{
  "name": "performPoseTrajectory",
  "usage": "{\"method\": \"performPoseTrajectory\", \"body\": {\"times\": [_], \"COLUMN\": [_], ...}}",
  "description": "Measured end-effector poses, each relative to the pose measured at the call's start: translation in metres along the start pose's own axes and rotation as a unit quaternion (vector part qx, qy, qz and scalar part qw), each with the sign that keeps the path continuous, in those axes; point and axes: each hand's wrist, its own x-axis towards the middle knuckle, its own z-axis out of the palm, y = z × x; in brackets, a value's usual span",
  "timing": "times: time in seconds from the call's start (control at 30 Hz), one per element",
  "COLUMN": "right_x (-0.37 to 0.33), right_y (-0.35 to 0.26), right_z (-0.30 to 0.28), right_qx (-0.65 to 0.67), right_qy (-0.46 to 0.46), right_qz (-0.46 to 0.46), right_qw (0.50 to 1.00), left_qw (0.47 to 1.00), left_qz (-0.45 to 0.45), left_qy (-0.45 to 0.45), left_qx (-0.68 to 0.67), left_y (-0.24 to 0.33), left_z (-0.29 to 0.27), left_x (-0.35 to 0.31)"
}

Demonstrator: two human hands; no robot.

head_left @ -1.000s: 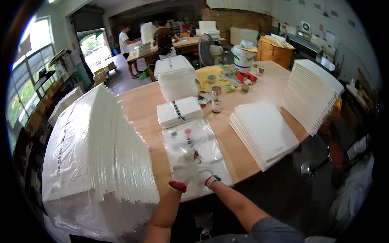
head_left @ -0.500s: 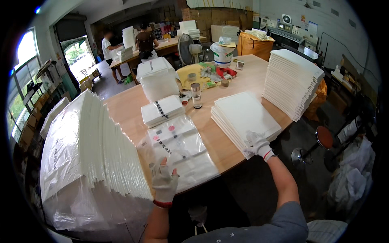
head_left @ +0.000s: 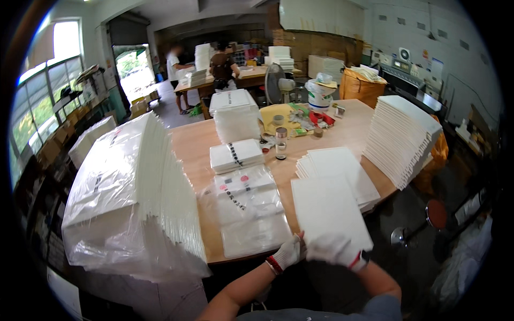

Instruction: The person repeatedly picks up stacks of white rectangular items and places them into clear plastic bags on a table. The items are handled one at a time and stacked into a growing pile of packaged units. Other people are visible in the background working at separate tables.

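Observation:
A flat white board point(head_left: 331, 208), raised at the table's near edge, overlaps the low stack of similar boards point(head_left: 342, 160). My right hand point(head_left: 332, 249), in a white glove with a red cuff, grips its lower edge; motion blurs the fingers. At the board's lower left corner is my left hand point(head_left: 288, 252), gloved too, its bare thumb up and its fingers closed and partly hidden. To the left of the board, clear plastic bags point(head_left: 254, 235) with dark and red print lie flat. Behind these sits a small white printed pack point(head_left: 236, 155).
A tall plastic-wrapped stack point(head_left: 115, 187) fills the left. A tall board stack point(head_left: 401, 139) stands at the table's right. Farther back are a wrapped stack point(head_left: 235, 120), a glass bottle point(head_left: 281, 144), tape rolls, a bucket point(head_left: 320, 97) and a fan point(head_left: 274, 84). Two people work beyond. A stool point(head_left: 435, 214) stands right.
My right hand has drawn a board off the low stack toward me and left. My left hand has moved right, from the plastic bags to the board's corner. The view has tilted up.

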Motion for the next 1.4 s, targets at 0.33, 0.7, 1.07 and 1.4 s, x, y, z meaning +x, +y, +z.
{"method": "performPoseTrajectory", "body": {"times": [0.33,0.7,1.07,1.4], "right_x": [-0.033,0.000,0.022,0.112], "right_y": [-0.090,-0.091,-0.053,-0.044], "right_z": [0.053,0.048,-0.012,0.128], "right_qx": [0.820,0.684,0.410,0.446], "right_qy": [0.223,0.272,0.073,-0.170], "right_qz": [0.482,0.469,0.298,0.350], "right_qw": [0.215,0.488,0.859,0.806], "left_qw": [0.721,0.267,0.905,0.477], "left_qz": [0.255,0.287,0.224,0.434], "left_qy": [0.097,0.400,0.104,0.183], "left_qx": [0.636,0.829,0.346,0.742], "left_y": [-0.010,0.097,0.195,0.103], "left_z": [0.022,-0.008,-0.014,-0.041], "left_x": [-0.077,-0.063,-0.056,-0.022]}}
